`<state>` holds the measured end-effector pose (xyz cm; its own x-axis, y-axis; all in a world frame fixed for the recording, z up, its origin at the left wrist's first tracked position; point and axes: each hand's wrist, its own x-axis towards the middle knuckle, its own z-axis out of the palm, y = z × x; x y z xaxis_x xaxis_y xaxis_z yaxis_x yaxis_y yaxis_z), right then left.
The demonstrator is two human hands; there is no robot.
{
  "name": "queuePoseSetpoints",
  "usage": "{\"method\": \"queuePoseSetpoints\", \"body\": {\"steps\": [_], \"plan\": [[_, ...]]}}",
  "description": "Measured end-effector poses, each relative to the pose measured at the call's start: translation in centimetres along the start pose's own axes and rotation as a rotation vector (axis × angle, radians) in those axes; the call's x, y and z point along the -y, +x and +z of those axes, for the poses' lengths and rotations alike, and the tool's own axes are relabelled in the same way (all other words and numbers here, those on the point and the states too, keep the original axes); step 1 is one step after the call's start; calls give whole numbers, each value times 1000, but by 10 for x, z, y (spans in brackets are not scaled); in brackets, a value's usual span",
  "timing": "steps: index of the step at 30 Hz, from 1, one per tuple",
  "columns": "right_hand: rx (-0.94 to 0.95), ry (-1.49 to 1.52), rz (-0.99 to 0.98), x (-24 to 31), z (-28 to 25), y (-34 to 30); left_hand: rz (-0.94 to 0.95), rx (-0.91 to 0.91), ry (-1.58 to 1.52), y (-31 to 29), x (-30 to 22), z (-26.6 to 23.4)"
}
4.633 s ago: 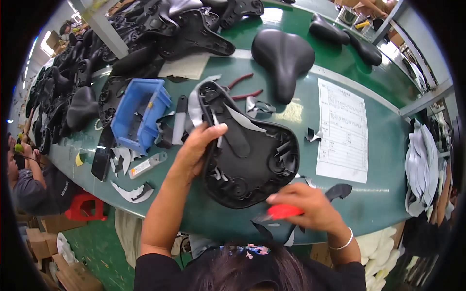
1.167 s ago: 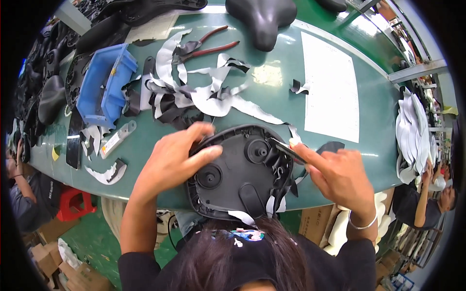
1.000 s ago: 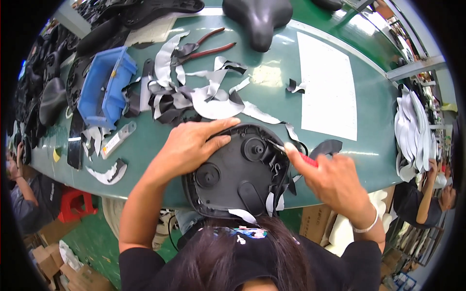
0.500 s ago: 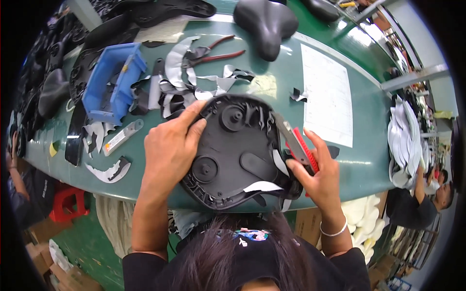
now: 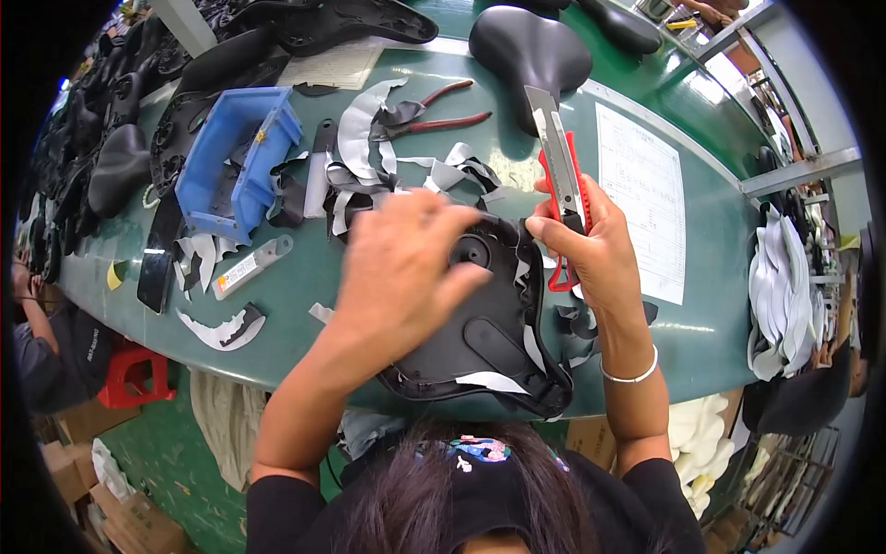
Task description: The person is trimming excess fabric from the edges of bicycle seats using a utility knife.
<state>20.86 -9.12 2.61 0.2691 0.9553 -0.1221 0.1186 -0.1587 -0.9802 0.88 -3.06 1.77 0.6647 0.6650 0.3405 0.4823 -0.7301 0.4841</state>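
While left grip (image 5: 403, 272) gapes over saddle (image 5: 461, 355), right grip (image 5: 595, 242) clasps cutter (image 5: 558, 162).

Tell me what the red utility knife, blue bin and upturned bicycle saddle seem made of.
Red utility knife: shiny grey front suggests metal; bright red grip looks plastic.
Blue bin: likely moulded plastic, with smooth, shiny walls.
Upturned bicycle saddle: matte black base, apparently moulded plastic, given its raised round boss.

White sheet (image 5: 651, 217), 1: fine print (image 5: 632, 157), too small to read. Clear case (image 5: 276, 248), 1: label (image 5: 242, 273), illegible. Dark shirt (image 5: 66, 374), 1: pale lettering (image 5: 92, 344), illegible.
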Motion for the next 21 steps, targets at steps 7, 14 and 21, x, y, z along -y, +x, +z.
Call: {"method": "queuePoseSetpoints", "body": {"steps": [7,14,21], "plan": [[-102,-448,-225,9,-14,-40,-62,163,-373,15,7,30],[212,-1390,-350,23,-27,-66,-198,234,-775,20,11,26],[16,-1271,-207,-3,-1,-125,-422,-362,-2181,25,45,23]]}}
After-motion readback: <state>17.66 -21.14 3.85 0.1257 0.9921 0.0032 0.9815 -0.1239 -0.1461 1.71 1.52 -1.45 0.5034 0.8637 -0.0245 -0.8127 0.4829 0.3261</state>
